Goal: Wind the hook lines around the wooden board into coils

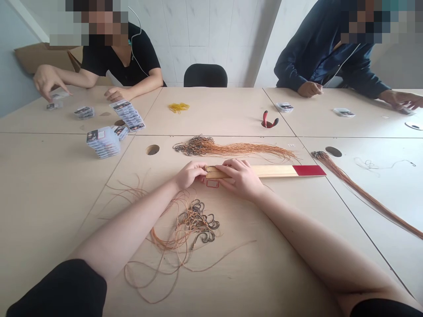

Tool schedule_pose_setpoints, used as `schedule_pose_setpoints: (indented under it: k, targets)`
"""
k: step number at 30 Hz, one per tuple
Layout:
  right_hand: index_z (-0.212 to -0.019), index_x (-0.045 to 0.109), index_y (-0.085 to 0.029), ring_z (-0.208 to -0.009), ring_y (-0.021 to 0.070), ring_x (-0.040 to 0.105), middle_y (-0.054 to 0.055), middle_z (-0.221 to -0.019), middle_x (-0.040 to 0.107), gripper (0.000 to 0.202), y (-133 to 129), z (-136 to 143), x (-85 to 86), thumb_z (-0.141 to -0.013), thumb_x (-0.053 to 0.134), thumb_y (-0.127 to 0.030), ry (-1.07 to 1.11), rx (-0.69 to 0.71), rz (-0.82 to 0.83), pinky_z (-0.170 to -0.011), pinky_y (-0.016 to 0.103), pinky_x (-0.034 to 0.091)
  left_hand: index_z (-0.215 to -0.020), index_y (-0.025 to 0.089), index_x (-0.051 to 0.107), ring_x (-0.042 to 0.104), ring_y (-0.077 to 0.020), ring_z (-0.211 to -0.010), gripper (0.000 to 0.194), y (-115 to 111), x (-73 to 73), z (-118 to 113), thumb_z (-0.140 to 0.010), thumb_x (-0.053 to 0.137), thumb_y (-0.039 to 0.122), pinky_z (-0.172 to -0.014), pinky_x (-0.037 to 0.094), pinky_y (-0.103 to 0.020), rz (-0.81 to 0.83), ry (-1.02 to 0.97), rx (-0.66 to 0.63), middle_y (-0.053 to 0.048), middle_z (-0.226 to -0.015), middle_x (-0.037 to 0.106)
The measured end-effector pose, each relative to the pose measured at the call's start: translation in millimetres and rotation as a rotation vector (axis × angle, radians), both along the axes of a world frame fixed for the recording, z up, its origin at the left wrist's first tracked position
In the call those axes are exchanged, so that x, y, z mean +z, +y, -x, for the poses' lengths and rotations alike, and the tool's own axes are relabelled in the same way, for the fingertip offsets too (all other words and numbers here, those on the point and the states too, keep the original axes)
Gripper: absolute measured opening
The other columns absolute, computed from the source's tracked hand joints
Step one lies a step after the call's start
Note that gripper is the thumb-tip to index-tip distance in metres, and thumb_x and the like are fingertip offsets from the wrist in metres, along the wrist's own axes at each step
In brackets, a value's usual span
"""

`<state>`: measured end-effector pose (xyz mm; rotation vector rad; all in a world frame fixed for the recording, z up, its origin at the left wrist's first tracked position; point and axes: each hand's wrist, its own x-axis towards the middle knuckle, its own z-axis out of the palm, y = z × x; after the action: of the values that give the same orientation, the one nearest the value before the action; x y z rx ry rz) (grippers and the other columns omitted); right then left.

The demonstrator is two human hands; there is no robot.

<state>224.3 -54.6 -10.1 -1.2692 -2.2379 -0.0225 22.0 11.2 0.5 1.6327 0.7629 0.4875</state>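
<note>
A long pale wooden board [274,171] with a red right end lies crosswise in front of me. My left hand [191,175] has its fingers closed on the board's left end, right beside a dark fish hook [209,168] whose bend shows there. My right hand [243,179] grips the board just right of the hook, fingers on top and thumb at the near edge. Whether either hand also pinches the hook's line is hidden. Closer to me lies a loose tangle of fish hooks [200,220] with orange-brown lines.
Beyond the board is a bundle of hooked lines [238,149]; another bundle [360,182] lies right. Stacked plastic boxes [104,141] stand left. Red-handled pliers [269,121] sit in a table hole. Yellow bands [179,107] lie farther back. Two people sit opposite, handling small packs.
</note>
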Motion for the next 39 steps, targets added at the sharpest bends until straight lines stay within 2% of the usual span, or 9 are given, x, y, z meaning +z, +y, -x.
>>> schedule_pose_setpoints:
  k: [8,14,18,21,26,31,35,39]
  targets:
    - [-0.113,0.057,-0.026,-0.086,0.0185,0.052,0.006,-0.101,0.055,0.030,0,-4,12.3,-0.084,0.053,-0.034,0.053,0.013,0.142,-0.078,0.035,0.039,-0.067,0.014,0.051,0.044,-0.0121,-0.058,0.020,-2,-1.3,-1,-0.076,0.040,0.027,-0.058,0.034,-0.025,-0.106,0.096,-0.015,0.001,-0.059,0.049]
    - [-0.113,0.058,-0.026,-0.076,0.0141,0.054,0.005,-0.101,0.056,0.030,-4,-7,26.0,-0.084,0.054,-0.035,0.138,0.066,0.307,-0.067,0.030,0.044,-0.066,0.014,0.052,0.048,-0.0135,-0.061,0.027,-6,1.3,1,-0.080,0.038,0.032,-0.062,0.036,-0.025,-0.206,0.158,-0.037,-0.001,-0.061,0.053]
    - [-0.114,0.058,-0.027,-0.069,0.0120,0.055,0.005,-0.100,0.056,0.030,-3,-12,32.2,-0.084,0.054,-0.034,0.181,0.125,0.438,-0.057,0.026,0.045,-0.063,0.015,0.049,0.046,-0.0131,-0.059,0.031,-9,4.5,3,-0.083,0.035,0.033,-0.060,0.035,-0.025,-0.262,0.165,-0.119,-0.001,-0.059,0.050]
    - [-0.112,0.060,-0.027,-0.070,0.0127,0.055,0.005,-0.099,0.057,0.029,-3,-14,34.3,-0.084,0.054,-0.035,0.197,0.147,0.472,-0.058,0.027,0.046,-0.062,0.015,0.046,0.045,-0.0128,-0.058,0.030,-9,5.8,4,-0.083,0.032,0.030,-0.060,0.034,-0.025,-0.271,0.154,-0.164,-0.001,-0.059,0.048]
    - [-0.110,0.061,-0.027,-0.073,0.0132,0.055,0.005,-0.098,0.057,0.028,-2,-15,37.2,-0.084,0.054,-0.035,0.195,0.160,0.507,-0.062,0.027,0.047,-0.062,0.015,0.046,0.042,-0.0124,-0.058,0.024,-6,7.2,6,-0.079,0.034,0.026,-0.059,0.032,-0.025,-0.286,0.140,-0.236,0.000,-0.060,0.045]
    - [-0.107,0.063,-0.025,-0.073,0.0140,0.055,0.006,-0.098,0.058,0.027,-1,-16,38.7,-0.084,0.054,-0.036,0.182,0.192,0.555,-0.060,0.027,0.046,-0.062,0.015,0.045,0.036,-0.0107,-0.056,0.008,-6,5.8,8,-0.067,0.046,0.021,-0.052,0.027,-0.024,-0.302,0.171,-0.280,0.002,-0.057,0.041]
    - [-0.107,0.063,-0.026,-0.075,0.0142,0.055,0.005,-0.097,0.058,0.028,0,-16,38.3,-0.084,0.054,-0.039,0.167,0.189,0.585,-0.060,0.027,0.045,-0.059,0.015,0.045,0.033,-0.0091,-0.051,0.005,-8,1.3,6,-0.062,0.049,0.015,-0.049,0.022,-0.024,-0.421,0.273,-0.247,0.003,-0.054,0.039]
    - [-0.105,0.063,-0.026,-0.072,0.0140,0.054,0.005,-0.096,0.058,0.029,0,-16,39.2,-0.084,0.053,-0.042,0.157,0.177,0.631,-0.058,0.027,0.042,-0.055,0.015,0.049,0.033,-0.0085,-0.049,0.012,-9,-2.4,2,-0.067,0.049,0.016,-0.049,0.022,-0.024,-0.564,0.332,-0.206,0.003,-0.050,0.040]
